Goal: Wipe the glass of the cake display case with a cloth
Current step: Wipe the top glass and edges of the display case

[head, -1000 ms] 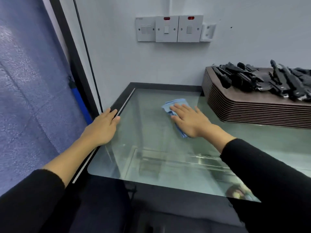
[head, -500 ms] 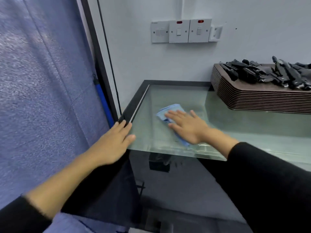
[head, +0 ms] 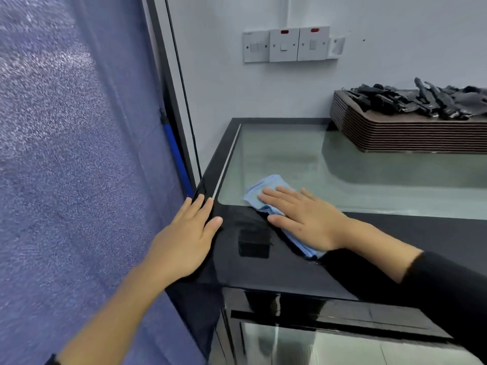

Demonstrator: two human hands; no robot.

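The cake display case has a glass top (head: 303, 164) framed in glossy black (head: 263, 272). A light blue cloth (head: 266, 185) lies at the near left corner of the glass, partly over the black border. My right hand (head: 303, 217) presses flat on the cloth with straight fingers. My left hand (head: 184, 238) rests flat on the case's left black edge, fingers straight and holding nothing. A front glass pane (head: 342, 346) shows below the black rim.
A stack of brown trays (head: 411, 135) sits on the glass at the back right, with black items (head: 421, 101) piled on top. Wall switches (head: 284, 44) are on the white wall behind. A frosted blue panel (head: 66, 154) stands at the left.
My right hand has drawn the cloth toward me from the middle of the glass to its near left corner. My left hand slid nearer along the left edge. The view pulled back.
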